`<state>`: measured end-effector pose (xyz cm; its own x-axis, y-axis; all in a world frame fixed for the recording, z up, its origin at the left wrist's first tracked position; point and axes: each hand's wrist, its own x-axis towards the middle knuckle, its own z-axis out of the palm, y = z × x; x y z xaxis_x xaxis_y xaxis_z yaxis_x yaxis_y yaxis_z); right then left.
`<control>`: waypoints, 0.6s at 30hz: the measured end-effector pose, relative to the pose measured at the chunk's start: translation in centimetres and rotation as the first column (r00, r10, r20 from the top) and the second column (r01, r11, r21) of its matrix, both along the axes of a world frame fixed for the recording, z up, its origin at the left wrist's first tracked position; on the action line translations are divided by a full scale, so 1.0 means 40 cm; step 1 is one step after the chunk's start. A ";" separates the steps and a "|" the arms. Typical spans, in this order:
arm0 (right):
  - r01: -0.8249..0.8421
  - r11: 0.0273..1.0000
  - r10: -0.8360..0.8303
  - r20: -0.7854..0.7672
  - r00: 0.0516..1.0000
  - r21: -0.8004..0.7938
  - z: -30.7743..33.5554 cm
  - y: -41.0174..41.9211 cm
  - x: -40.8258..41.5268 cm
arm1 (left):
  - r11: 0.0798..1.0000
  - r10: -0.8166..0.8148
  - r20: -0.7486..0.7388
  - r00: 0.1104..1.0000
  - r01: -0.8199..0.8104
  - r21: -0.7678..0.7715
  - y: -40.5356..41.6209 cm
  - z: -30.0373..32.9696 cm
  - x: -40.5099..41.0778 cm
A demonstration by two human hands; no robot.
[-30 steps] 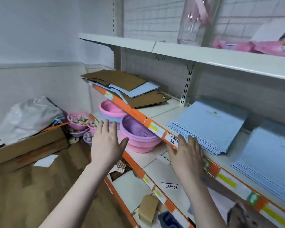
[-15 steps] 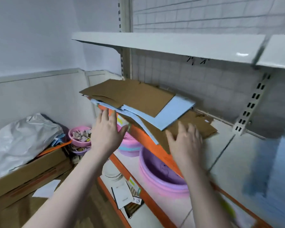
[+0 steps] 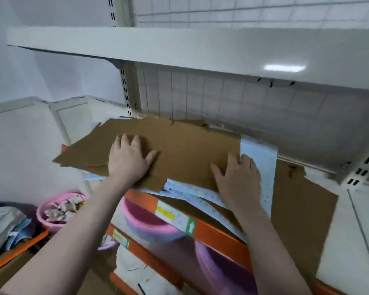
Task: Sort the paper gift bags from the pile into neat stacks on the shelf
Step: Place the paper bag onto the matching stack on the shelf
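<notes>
Your left hand (image 3: 129, 160) and right hand (image 3: 239, 177) both lie flat on the brown bag (image 3: 185, 150) topping the pile, so nothing blocks a lift straight up until you meet the upper shelf (image 3: 200, 52) overhanging your fingers. Beyond your fingertips the grid back panel (image 3: 243, 103) closes the way, and the slotted upright (image 3: 127, 92) stands past your left fingers. To the right of your right fingers a blue bag (image 3: 262, 167) sticks out, then a lower brown bag (image 3: 303, 199), then bare white shelf (image 3: 356, 231) with room to pass. Below your wrists the orange shelf edge (image 3: 217, 231) and pink basin (image 3: 149, 224) bar the way down.
</notes>
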<state>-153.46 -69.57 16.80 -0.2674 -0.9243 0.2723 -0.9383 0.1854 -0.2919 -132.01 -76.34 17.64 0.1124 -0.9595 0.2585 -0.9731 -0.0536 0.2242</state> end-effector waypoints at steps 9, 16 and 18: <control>0.336 0.928 -0.334 -0.040 0.942 0.160 0.000 -0.080 0.087 | 0.993 -0.071 -0.057 0.996 0.076 0.091 -0.164 0.039 0.035; 0.435 0.896 -0.444 0.112 0.889 0.091 0.013 -0.102 0.067 | 0.983 -0.177 -0.448 0.876 0.183 -0.029 -0.189 0.035 0.058; 0.457 0.886 -0.462 0.213 0.861 0.076 0.017 -0.096 0.056 | 0.976 -0.212 -0.506 0.836 0.203 -0.075 -0.187 0.037 0.064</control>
<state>-151.22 -73.41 17.48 -0.7133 -0.6871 0.1383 -0.6578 0.5882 -0.4705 -129.46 -83.80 19.13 0.0311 -0.9710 0.2370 -0.7099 0.1455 0.6892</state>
